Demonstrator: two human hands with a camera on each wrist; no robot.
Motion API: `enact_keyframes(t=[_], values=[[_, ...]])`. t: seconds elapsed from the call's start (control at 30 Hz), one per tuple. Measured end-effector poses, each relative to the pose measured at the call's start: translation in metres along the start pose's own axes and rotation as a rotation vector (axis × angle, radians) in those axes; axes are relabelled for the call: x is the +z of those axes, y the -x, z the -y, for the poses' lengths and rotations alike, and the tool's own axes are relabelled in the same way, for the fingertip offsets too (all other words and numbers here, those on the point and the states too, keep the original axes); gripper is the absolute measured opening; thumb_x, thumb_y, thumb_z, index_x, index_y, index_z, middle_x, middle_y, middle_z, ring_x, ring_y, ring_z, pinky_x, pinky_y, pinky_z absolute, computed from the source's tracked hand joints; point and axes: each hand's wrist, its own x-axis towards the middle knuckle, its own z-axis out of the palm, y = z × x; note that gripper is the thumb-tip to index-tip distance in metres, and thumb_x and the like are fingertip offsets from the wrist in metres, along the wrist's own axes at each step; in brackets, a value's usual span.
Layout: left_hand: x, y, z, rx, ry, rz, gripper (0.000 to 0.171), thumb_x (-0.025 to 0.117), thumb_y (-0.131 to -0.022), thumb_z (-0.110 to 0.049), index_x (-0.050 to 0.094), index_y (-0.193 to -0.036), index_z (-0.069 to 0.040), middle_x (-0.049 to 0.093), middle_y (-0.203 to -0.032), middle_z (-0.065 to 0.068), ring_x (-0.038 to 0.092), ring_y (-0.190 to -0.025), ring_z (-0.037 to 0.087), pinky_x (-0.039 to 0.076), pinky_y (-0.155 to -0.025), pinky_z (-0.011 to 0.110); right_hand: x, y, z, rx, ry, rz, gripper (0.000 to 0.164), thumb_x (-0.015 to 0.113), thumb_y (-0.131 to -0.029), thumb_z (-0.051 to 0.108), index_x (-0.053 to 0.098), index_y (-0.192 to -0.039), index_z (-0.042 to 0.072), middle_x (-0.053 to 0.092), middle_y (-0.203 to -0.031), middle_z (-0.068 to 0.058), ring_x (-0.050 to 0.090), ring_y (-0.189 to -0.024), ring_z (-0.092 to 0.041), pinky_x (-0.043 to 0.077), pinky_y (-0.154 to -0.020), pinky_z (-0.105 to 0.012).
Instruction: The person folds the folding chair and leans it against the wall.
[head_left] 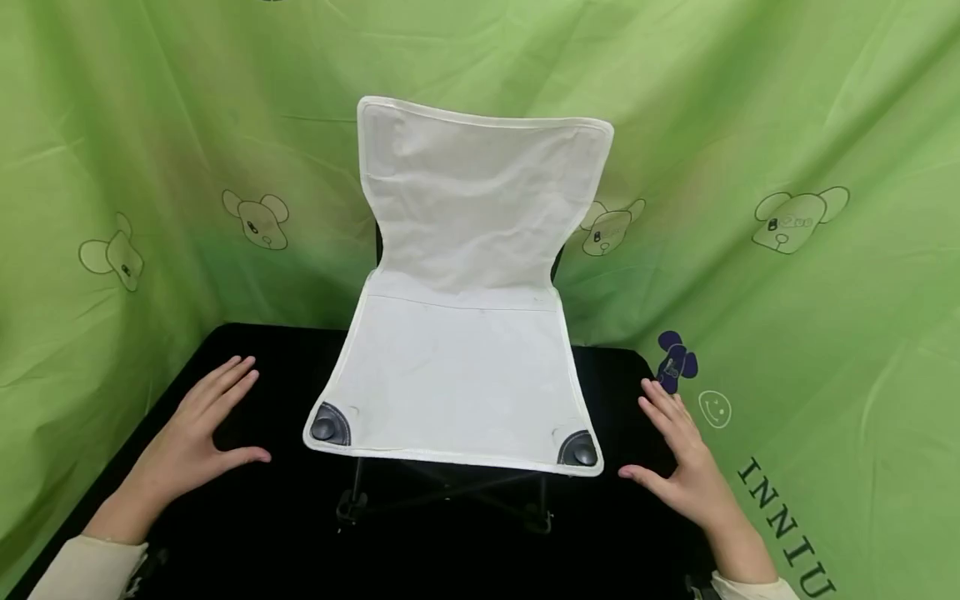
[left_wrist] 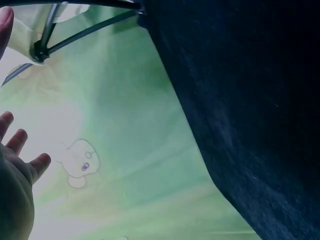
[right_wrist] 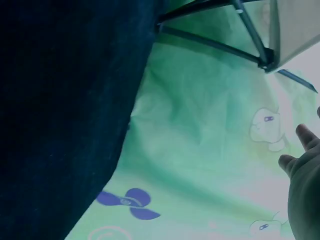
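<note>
A small folding chair with a white fabric seat and back stands unfolded in the middle of the head view, facing me. Black corner patches with round studs mark the seat's front corners, and crossed dark legs show beneath it. My left hand is held to the left of the seat, fingers straight and thumb apart, touching nothing. On the other side my right hand is spread in the same way, apart from the seat's right corner. Both wrist views show some fingers and the chair's dark frame tubes.
The chair stands on a black table with rounded far corners. Green curtain cloth printed with mouse-like heads hangs close behind and along both sides. A purple printed figure lies near the right hand's fingertips in the head view.
</note>
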Motion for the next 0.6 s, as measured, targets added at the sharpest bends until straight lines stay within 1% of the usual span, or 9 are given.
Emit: enact_keyframes(t=[0.07,0.23,0.43,0.6], values=[[0.001,-0.002,-0.003,0.017,0.029,-0.030,0.103,0.071,-0.078,-0.073,0.055,-0.141,0.007,0.051,-0.148,0.028,0.039,-0.146,0.041,0.021,-0.128,0.035,-0.001,-0.009,0.009,-0.021,-0.044,-0.023,0.090,0.079,-0.086,0.051,0.051,-0.137,-0.017,0.042,-0.148,-0.040,0.033,-0.149,-0.042,0.014,-0.130,-0.042],[0.003,-0.011,-0.014,0.054,0.113,-0.085,0.096,0.075,-0.080,-0.065,0.057,-0.136,0.011,0.054,-0.143,0.031,0.041,-0.144,0.041,0.026,-0.126,0.033,-0.003,-0.024,0.027,-0.083,-0.125,-0.071,0.084,0.084,-0.084,0.041,0.053,-0.132,-0.020,0.046,-0.143,-0.042,0.039,-0.147,-0.041,0.019,-0.129,-0.042],[0.002,-0.024,-0.031,0.080,0.184,-0.133,0.087,0.077,-0.082,-0.056,0.059,-0.133,0.012,0.056,-0.139,0.032,0.044,-0.142,0.040,0.031,-0.124,0.032,0.001,-0.035,0.036,-0.147,-0.201,-0.110,0.078,0.088,-0.081,0.032,0.055,-0.129,-0.021,0.049,-0.140,-0.041,0.042,-0.143,-0.044,0.024,-0.128,-0.043],[0.000,-0.039,-0.046,0.132,0.243,-0.188,0.080,0.081,-0.083,-0.048,0.062,-0.127,0.015,0.060,-0.133,0.034,0.049,-0.139,0.038,0.034,-0.122,0.033,0.004,-0.043,0.040,-0.200,-0.244,-0.123,0.072,0.089,-0.080,0.025,0.057,-0.124,-0.023,0.052,-0.136,-0.043,0.045,-0.140,-0.048,0.028,-0.126,-0.045]])
